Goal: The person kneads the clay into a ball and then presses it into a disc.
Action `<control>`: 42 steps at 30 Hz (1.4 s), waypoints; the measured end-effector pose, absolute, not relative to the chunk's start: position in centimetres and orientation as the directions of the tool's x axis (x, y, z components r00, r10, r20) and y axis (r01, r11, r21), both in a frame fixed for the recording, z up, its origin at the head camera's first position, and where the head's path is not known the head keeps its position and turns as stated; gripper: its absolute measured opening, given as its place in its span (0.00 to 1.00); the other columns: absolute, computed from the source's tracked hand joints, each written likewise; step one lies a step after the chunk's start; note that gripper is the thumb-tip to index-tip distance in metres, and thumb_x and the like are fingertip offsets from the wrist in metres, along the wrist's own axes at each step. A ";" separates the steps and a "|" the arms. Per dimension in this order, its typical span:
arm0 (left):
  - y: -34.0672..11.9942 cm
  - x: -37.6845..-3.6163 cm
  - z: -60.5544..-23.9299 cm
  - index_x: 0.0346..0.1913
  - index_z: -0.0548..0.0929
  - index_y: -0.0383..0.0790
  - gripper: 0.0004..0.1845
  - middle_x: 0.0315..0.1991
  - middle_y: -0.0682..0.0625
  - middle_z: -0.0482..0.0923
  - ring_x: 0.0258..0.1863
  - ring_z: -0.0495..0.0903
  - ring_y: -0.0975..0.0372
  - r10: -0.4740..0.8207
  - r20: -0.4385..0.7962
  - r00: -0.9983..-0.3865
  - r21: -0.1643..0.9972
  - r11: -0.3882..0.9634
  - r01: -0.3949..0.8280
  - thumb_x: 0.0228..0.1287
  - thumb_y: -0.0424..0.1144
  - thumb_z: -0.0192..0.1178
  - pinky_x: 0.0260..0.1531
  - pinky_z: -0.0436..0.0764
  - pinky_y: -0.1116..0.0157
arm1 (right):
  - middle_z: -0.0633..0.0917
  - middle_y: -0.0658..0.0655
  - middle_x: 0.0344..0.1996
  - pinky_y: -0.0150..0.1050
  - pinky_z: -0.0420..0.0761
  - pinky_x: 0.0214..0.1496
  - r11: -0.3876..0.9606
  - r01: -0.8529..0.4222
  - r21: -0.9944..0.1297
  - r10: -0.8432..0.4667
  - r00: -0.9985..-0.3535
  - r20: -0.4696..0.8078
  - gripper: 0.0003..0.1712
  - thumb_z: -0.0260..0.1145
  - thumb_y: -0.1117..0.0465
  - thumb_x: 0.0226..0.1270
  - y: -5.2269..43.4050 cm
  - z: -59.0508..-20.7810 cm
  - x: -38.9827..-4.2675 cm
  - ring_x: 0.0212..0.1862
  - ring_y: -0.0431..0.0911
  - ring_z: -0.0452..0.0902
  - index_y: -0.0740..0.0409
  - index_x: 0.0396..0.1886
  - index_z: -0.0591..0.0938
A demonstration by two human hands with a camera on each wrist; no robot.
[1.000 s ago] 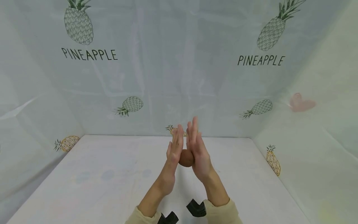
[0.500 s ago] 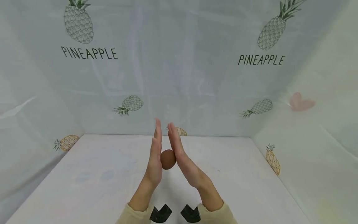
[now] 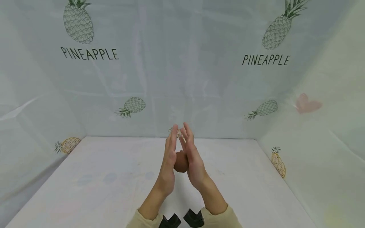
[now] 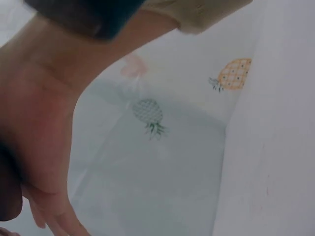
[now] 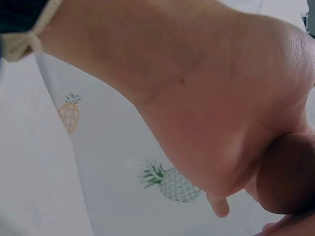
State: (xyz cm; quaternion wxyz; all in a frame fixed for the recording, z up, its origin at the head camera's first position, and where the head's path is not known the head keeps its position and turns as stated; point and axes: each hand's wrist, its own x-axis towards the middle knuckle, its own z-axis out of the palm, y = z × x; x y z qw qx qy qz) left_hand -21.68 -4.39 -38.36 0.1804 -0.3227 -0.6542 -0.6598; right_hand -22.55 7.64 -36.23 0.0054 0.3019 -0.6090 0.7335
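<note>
A smooth brown ball [image 3: 181, 161], like clay or dough in look, sits between my two palms above the white table. My left hand [image 3: 168, 166] stands upright with straight fingers, its palm flat against the ball's left side. From the other side my right hand [image 3: 195, 164] presses on it, fingers also straight and pointing up and forward. The fingertips of both hands lean towards each other with a gap between. In the right wrist view the ball [image 5: 289, 173] lies tucked under a palm. Only part of the ball [image 4: 9, 189] shows at the left wrist view's edge.
The white tabletop [image 3: 114, 193] spreads beneath the hands. A pale cloth with printed pineapples [image 3: 171, 72] hangs behind it and along both sides. Black brackets [image 3: 195, 218] are worn at the wrists, beside beige sleeves [image 3: 220, 218].
Both palms slide against each other around the ball. The hands and ball shift left, then part of the way back right. The ball stays pressed between the palms.
</note>
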 end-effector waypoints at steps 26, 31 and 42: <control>-3.8 -20.3 -38.1 0.87 0.34 0.66 0.32 0.87 0.65 0.27 0.85 0.23 0.64 0.248 0.632 -0.734 0.771 -0.108 0.627 0.85 0.57 0.16 0.74 0.23 0.31 | 0.31 0.39 0.86 0.60 0.19 0.81 -0.328 -0.483 -0.812 -0.406 -0.704 0.582 0.34 0.18 0.39 0.86 8.9 -35.9 -23.0 0.85 0.41 0.19 0.32 0.86 0.27; -5.3 -20.9 -37.7 0.87 0.35 0.62 0.33 0.87 0.64 0.28 0.85 0.24 0.64 0.187 0.632 -0.752 0.775 -0.117 0.622 0.84 0.60 0.15 0.76 0.23 0.34 | 0.33 0.42 0.86 0.64 0.22 0.81 -0.265 -0.396 -0.879 -0.575 -0.667 0.474 0.35 0.19 0.37 0.86 8.5 -36.2 -23.4 0.86 0.43 0.22 0.33 0.86 0.27; -6.2 -22.6 -38.1 0.86 0.37 0.69 0.33 0.85 0.72 0.30 0.84 0.26 0.69 0.120 0.541 -0.832 0.837 -0.170 0.520 0.83 0.64 0.16 0.77 0.24 0.36 | 0.34 0.44 0.87 0.61 0.22 0.81 -0.381 -0.518 -0.766 -0.492 -0.588 0.643 0.36 0.21 0.40 0.86 7.3 -35.5 -21.6 0.86 0.42 0.23 0.36 0.88 0.30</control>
